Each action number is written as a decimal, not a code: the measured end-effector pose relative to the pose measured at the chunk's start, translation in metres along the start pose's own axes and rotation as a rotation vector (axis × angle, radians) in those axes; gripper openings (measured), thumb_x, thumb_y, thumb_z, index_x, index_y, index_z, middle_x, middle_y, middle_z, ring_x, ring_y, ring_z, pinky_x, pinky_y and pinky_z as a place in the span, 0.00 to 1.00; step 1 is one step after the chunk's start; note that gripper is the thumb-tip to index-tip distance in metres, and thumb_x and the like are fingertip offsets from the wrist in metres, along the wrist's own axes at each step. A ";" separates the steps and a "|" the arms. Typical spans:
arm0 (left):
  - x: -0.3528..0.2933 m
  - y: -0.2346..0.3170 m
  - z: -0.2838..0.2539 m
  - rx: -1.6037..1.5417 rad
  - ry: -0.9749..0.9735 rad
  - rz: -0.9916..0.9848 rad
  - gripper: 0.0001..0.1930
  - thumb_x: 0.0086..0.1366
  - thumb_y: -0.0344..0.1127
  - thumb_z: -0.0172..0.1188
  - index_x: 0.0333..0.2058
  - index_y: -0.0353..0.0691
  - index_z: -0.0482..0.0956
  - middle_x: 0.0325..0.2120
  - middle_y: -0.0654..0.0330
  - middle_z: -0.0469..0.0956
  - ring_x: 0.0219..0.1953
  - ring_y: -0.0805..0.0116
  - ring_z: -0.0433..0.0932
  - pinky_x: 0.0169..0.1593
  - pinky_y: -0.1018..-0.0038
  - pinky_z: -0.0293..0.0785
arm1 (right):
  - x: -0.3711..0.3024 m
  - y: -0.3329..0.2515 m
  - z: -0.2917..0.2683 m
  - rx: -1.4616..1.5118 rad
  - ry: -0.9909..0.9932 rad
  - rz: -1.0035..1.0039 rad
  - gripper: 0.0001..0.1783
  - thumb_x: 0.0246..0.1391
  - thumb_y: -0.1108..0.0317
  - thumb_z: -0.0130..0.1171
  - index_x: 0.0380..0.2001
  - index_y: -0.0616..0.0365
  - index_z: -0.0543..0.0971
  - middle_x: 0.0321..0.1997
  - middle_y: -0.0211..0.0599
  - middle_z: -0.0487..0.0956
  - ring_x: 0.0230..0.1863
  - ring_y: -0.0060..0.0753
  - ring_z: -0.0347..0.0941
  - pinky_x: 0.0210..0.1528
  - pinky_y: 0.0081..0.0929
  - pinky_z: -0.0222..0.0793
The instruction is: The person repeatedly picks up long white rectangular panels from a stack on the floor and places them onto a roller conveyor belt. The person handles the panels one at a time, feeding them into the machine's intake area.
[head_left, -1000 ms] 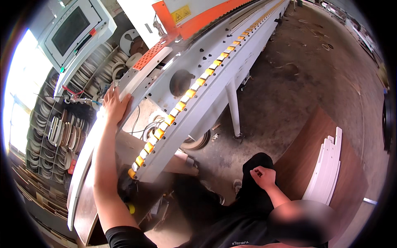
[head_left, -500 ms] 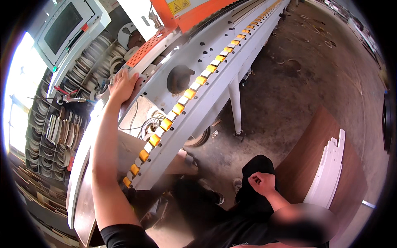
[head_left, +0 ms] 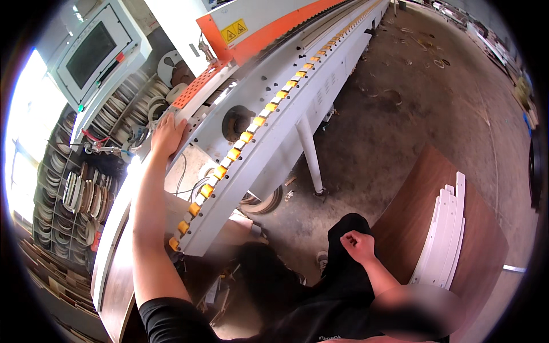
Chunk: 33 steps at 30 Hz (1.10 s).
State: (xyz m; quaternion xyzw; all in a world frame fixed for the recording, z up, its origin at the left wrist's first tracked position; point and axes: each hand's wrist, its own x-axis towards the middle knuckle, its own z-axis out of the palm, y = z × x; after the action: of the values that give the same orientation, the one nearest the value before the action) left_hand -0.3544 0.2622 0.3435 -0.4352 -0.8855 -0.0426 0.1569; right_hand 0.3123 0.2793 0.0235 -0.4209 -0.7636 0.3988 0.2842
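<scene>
My left hand (head_left: 167, 136) lies flat with fingers spread on the white in-feed end of a long white and orange edge-banding machine (head_left: 297, 74), just below its orange perforated guard (head_left: 197, 86). A row of yellow rollers (head_left: 246, 137) runs along the machine's rail to the right of that hand. My right hand (head_left: 357, 246) is a loose fist held low by my dark trouser leg, holding nothing. It hovers beside a brown wood panel (head_left: 423, 217).
A grey control screen box (head_left: 94, 54) hangs at upper left. Racks of coiled edge tape (head_left: 86, 194) stand at left. White strips (head_left: 446, 240) lie stacked on the brown panel at right. A machine leg (head_left: 309, 154) stands on the dusty concrete floor (head_left: 412, 103).
The view has tilted down and left, so the machine sits lower and larger. My left hand stays pressed on the machine's end; my right fist has shifted slightly lower by my leg.
</scene>
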 end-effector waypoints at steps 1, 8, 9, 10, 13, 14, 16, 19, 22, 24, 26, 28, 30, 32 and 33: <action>-0.013 -0.010 -0.004 -0.011 0.003 -0.001 0.45 0.80 0.69 0.47 0.77 0.33 0.67 0.79 0.45 0.66 0.81 0.48 0.64 0.81 0.55 0.60 | 0.000 0.001 0.000 -0.006 0.003 0.004 0.10 0.64 0.61 0.75 0.34 0.55 0.89 0.26 0.32 0.86 0.26 0.21 0.84 0.33 0.24 0.79; -0.105 -0.103 -0.039 0.021 -0.029 -0.101 0.51 0.77 0.75 0.52 0.80 0.36 0.63 0.81 0.44 0.63 0.84 0.48 0.57 0.84 0.58 0.55 | 0.002 -0.001 0.007 -0.088 -0.023 -0.009 0.12 0.63 0.57 0.76 0.35 0.53 0.89 0.27 0.33 0.87 0.28 0.27 0.86 0.35 0.28 0.81; -0.117 -0.114 -0.041 0.021 -0.037 -0.128 0.52 0.76 0.76 0.52 0.80 0.36 0.63 0.81 0.44 0.63 0.84 0.49 0.57 0.84 0.58 0.54 | 0.001 -0.001 0.007 -0.118 -0.032 -0.010 0.12 0.63 0.57 0.76 0.35 0.53 0.89 0.27 0.34 0.88 0.29 0.28 0.87 0.35 0.28 0.81; -0.127 -0.123 -0.042 0.023 -0.045 -0.155 0.53 0.75 0.77 0.53 0.80 0.36 0.63 0.81 0.44 0.63 0.85 0.49 0.56 0.84 0.58 0.54 | -0.001 -0.001 0.008 -0.117 -0.027 -0.018 0.12 0.63 0.56 0.76 0.35 0.53 0.89 0.27 0.34 0.88 0.29 0.28 0.87 0.36 0.29 0.82; -0.143 -0.126 -0.052 -0.035 -0.078 -0.246 0.57 0.69 0.81 0.59 0.77 0.34 0.66 0.79 0.39 0.65 0.79 0.43 0.67 0.78 0.55 0.66 | -0.008 -0.002 0.002 -0.135 -0.007 -0.019 0.12 0.63 0.56 0.75 0.35 0.53 0.90 0.27 0.35 0.88 0.30 0.30 0.88 0.36 0.30 0.82; -0.147 -0.114 -0.060 -0.100 -0.100 -0.271 0.56 0.68 0.80 0.60 0.75 0.33 0.69 0.77 0.38 0.68 0.76 0.41 0.72 0.75 0.53 0.71 | -0.011 -0.002 0.000 -0.148 0.000 -0.007 0.12 0.63 0.56 0.75 0.35 0.53 0.89 0.27 0.35 0.88 0.30 0.31 0.88 0.36 0.31 0.82; -0.154 -0.108 -0.068 -0.095 -0.049 -0.288 0.54 0.67 0.79 0.63 0.72 0.33 0.72 0.62 0.37 0.83 0.66 0.38 0.81 0.67 0.51 0.77 | -0.015 -0.004 0.000 -0.172 -0.016 -0.003 0.13 0.63 0.55 0.75 0.35 0.53 0.90 0.28 0.35 0.88 0.31 0.32 0.88 0.37 0.31 0.82; -0.144 -0.109 -0.065 -0.057 -0.097 -0.313 0.56 0.66 0.81 0.62 0.75 0.36 0.71 0.60 0.38 0.85 0.63 0.40 0.84 0.65 0.51 0.79 | -0.014 -0.004 0.002 -0.197 -0.035 -0.006 0.14 0.64 0.52 0.74 0.37 0.51 0.90 0.29 0.34 0.89 0.32 0.34 0.89 0.38 0.32 0.82; -0.143 -0.108 -0.067 -0.026 -0.121 -0.327 0.54 0.67 0.80 0.61 0.74 0.37 0.73 0.58 0.38 0.86 0.61 0.41 0.86 0.63 0.52 0.80 | -0.012 0.000 0.008 -0.192 -0.047 -0.006 0.14 0.64 0.52 0.74 0.36 0.50 0.90 0.29 0.34 0.89 0.32 0.35 0.89 0.38 0.32 0.82; -0.145 -0.109 -0.067 -0.007 -0.122 -0.307 0.54 0.68 0.79 0.61 0.75 0.37 0.72 0.57 0.39 0.87 0.60 0.41 0.86 0.63 0.52 0.81 | -0.011 0.003 0.013 -0.189 -0.043 -0.018 0.14 0.63 0.51 0.74 0.36 0.49 0.90 0.29 0.34 0.89 0.32 0.35 0.89 0.38 0.33 0.82; -0.146 -0.107 -0.066 -0.003 -0.109 -0.297 0.49 0.73 0.75 0.59 0.75 0.36 0.72 0.56 0.39 0.87 0.59 0.40 0.86 0.62 0.51 0.81 | -0.008 0.006 0.015 -0.230 -0.053 -0.023 0.14 0.63 0.51 0.74 0.36 0.49 0.90 0.29 0.34 0.89 0.32 0.35 0.89 0.38 0.33 0.82; -0.143 -0.107 -0.064 -0.020 -0.122 -0.302 0.47 0.75 0.72 0.58 0.75 0.36 0.72 0.56 0.39 0.87 0.59 0.40 0.86 0.62 0.51 0.81 | -0.007 0.004 0.015 -0.249 -0.052 -0.017 0.14 0.63 0.51 0.74 0.35 0.49 0.90 0.29 0.33 0.89 0.32 0.35 0.89 0.38 0.33 0.82; -0.144 -0.110 -0.062 -0.015 -0.113 -0.300 0.46 0.76 0.70 0.58 0.75 0.36 0.71 0.56 0.38 0.87 0.60 0.40 0.86 0.62 0.51 0.81 | -0.007 0.001 0.018 -0.241 -0.043 0.002 0.14 0.63 0.51 0.74 0.35 0.49 0.90 0.29 0.33 0.89 0.32 0.35 0.89 0.38 0.34 0.82; -0.143 -0.113 -0.060 -0.017 -0.095 -0.290 0.45 0.76 0.69 0.58 0.75 0.36 0.71 0.56 0.37 0.87 0.60 0.40 0.86 0.62 0.51 0.81 | -0.007 -0.001 0.017 -0.245 -0.036 -0.010 0.13 0.63 0.51 0.75 0.35 0.49 0.90 0.29 0.33 0.90 0.33 0.35 0.90 0.37 0.33 0.82; -0.144 -0.116 -0.060 -0.018 -0.084 -0.284 0.45 0.76 0.69 0.58 0.75 0.35 0.71 0.56 0.37 0.87 0.60 0.40 0.86 0.62 0.51 0.81 | -0.008 -0.001 0.017 -0.245 -0.035 -0.015 0.13 0.63 0.52 0.75 0.34 0.48 0.90 0.29 0.33 0.90 0.33 0.35 0.90 0.37 0.33 0.82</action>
State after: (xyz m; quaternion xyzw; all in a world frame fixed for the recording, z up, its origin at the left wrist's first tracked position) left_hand -0.3484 0.0692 0.3616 -0.3081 -0.9437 -0.0539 0.1081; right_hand 0.3028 0.2652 0.0150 -0.4396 -0.8145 0.3078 0.2204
